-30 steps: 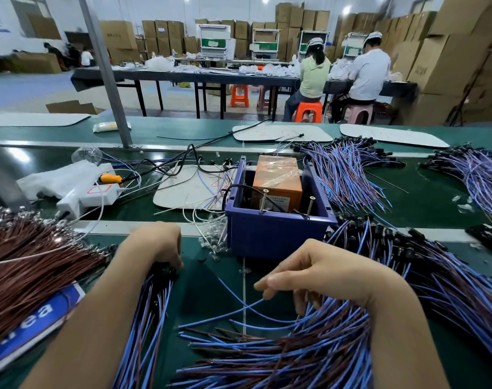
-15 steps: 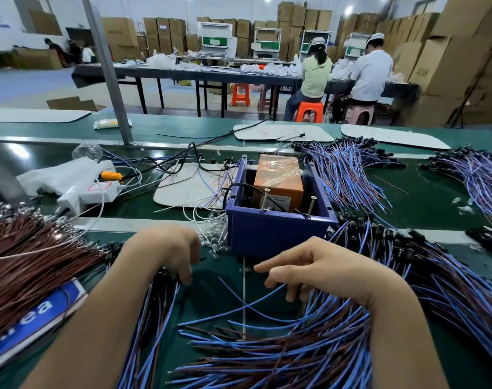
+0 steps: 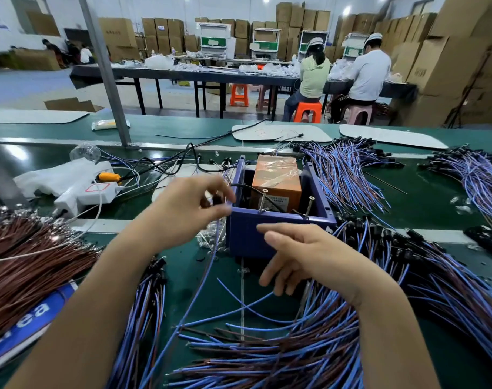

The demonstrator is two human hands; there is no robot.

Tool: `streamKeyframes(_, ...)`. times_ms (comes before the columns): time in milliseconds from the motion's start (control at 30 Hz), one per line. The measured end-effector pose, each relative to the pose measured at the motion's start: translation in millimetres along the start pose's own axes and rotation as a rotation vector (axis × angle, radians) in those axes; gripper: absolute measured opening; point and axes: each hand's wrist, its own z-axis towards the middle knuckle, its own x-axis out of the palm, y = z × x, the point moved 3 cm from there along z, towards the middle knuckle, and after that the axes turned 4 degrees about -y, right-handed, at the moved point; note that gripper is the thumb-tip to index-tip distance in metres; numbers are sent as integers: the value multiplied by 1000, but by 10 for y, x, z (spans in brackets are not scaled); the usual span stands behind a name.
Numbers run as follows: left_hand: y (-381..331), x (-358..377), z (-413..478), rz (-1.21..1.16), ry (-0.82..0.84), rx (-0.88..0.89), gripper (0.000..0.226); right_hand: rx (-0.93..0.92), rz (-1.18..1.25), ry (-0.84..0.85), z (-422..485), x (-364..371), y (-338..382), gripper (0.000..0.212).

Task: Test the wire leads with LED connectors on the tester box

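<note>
The blue tester box (image 3: 256,234) stands at the table's middle, with an orange block (image 3: 277,178) inside and two upright screws (image 3: 263,200) at its near rim. My left hand (image 3: 188,211) is raised at the box's near-left corner and pinches a black LED connector (image 3: 215,200). That connector's blue wire lead (image 3: 208,273) hangs down to the table. My right hand (image 3: 303,256) hovers in front of the box above the pile of blue and brown leads (image 3: 295,346), fingers loosely curled. I see nothing gripped in it.
Brown wires (image 3: 28,262) lie heaped at the left. More blue leads (image 3: 345,175) fan out right of the box and at the far right (image 3: 475,178). A white power strip (image 3: 84,192) and cables sit left of the box. A grey post (image 3: 104,71) rises behind.
My left hand has lifted off the left wire bundle up to the box's corner, bringing a connector and its blue lead. My right hand has risen slightly from the pile.
</note>
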Motion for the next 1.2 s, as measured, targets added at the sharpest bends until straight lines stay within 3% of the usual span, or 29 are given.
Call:
streamKeyframes(133, -422, -27, -86, -449, -200, 182, 16, -32, 210, 18, 13, 101, 120, 43)
streamKeyframes(233, -553, -59, -139, -713, -275, 223, 10, -59, 341, -90, 9, 63, 171, 52)
streamKeyframes(400, -571, -246, -180, -953, -461, 280, 24, -53, 229, -225, -106, -121, 182, 43)
streamKeyframes(533, -515, -248, -163, -1069, -503, 195, 31, -152, 93, -219, -248, -199, 255, 44)
streamKeyframes(633, -487, -161, -111, -1090, -348, 85, 49, -252, 77, -253, -293, -246, 279, 26)
streamKeyframes(733, -489, 89, -112, -790, -17, -28, 81, -304, 154, -316, -273, -280, 283, 23)
streamKeyframes(833, -488, 479, -212, -634, 470, -150, 57, -324, 258, -412, -257, -334, 258, 27)
streamKeyframes(900, -451, 582, -259, -641, 657, -209, 34, -303, 290, -512, -254, -429, 192, 28)
streamKeyframes(1033, -358, 401, -218, -535, 658, -194, 26, -122, 205, -702, -259, -660, -2, 31)
streamKeyframes(1200, -198, 93, -195, -230, 611, -143, 20, 195, -155, -633, -236, -756, -245, 39)
